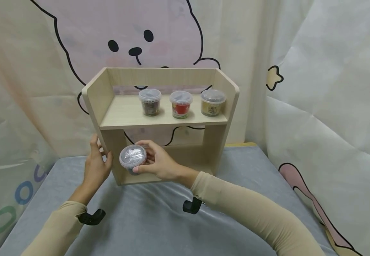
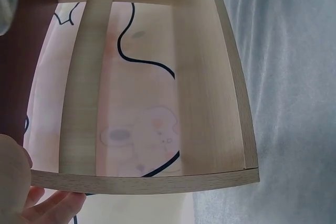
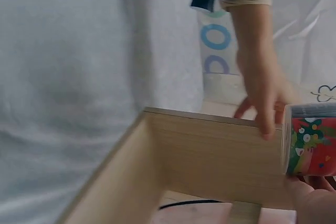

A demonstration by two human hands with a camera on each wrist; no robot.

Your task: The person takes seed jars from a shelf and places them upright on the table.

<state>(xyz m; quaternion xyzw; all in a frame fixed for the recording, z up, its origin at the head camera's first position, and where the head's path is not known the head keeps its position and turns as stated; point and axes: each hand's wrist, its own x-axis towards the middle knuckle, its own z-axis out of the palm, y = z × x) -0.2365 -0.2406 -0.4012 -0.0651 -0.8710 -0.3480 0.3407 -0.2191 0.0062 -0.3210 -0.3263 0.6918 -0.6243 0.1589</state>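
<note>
Plastic tub (image 1: 132, 155) with a clear lid and a red printed side, held in front of the lower compartment (image 1: 188, 154) of the wooden shelf unit (image 1: 160, 76), over toward its left panel (image 1: 100, 97); honestly can't tell whether its base touches the bottom board (image 1: 149, 178) or hangs just above. The right hand (image 1: 159, 161) has it pinched from the right side, thumb in front and fingers round the back. The left hand (image 1: 96, 167) is clamped on the shelf unit's left panel, thumb on one face and fingers on the other, so the unit probably won't shift much if bumped. Three similar lidded cups (image 1: 181, 105) stand in a row on the shelf unit's upper board (image 1: 124, 113), and the whole lot is on a grey-blue cloth-covered worktop (image 1: 159, 220). Handling-wise, I'd guess the tub's light, with thin, fairly stiff walls that flex if you squeeze, and smooth enough to slip. I'd hold it round the sidewall just under the rim, gently, since lifting by the lid alone might pop it off. Doesn't look too fragile otherwise imo.
</note>
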